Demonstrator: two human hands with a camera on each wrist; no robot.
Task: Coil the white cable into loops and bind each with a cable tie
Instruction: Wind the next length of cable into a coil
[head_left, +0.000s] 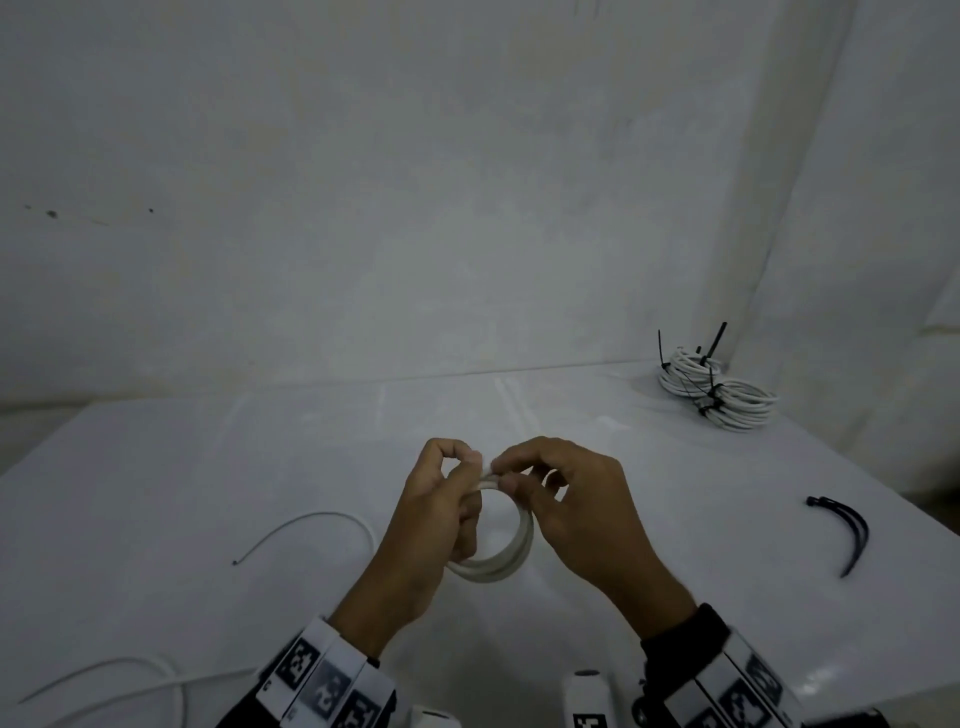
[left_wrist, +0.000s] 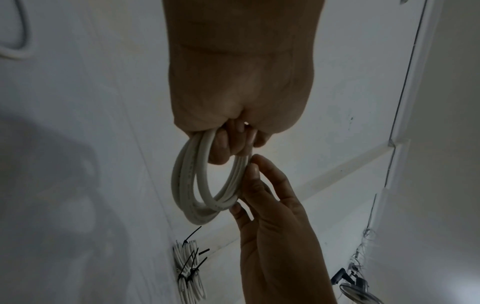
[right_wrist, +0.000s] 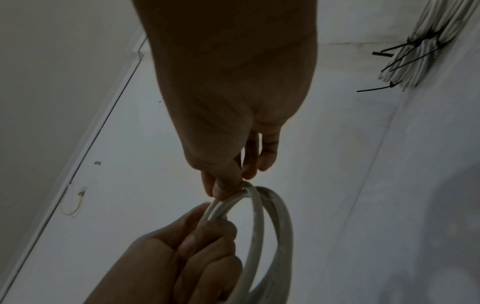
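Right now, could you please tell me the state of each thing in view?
white cable coil: looped, unbound, held off the table.
left hand: grips the coil.
right hand: pinches the coil's top.
finished coils: bound with black ties, piled.
spare cable ties: loose on table.
loose cable: uncoiled.

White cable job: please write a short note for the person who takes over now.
Left hand grips the white coil, held above the table; right hand pinches its top. No tie is on it yet.
Done: bound coils lie far right.
Spare black ties lie at right.
Loose cable lies at left.
Left: tie this coil, then coil and tie the loose cable.
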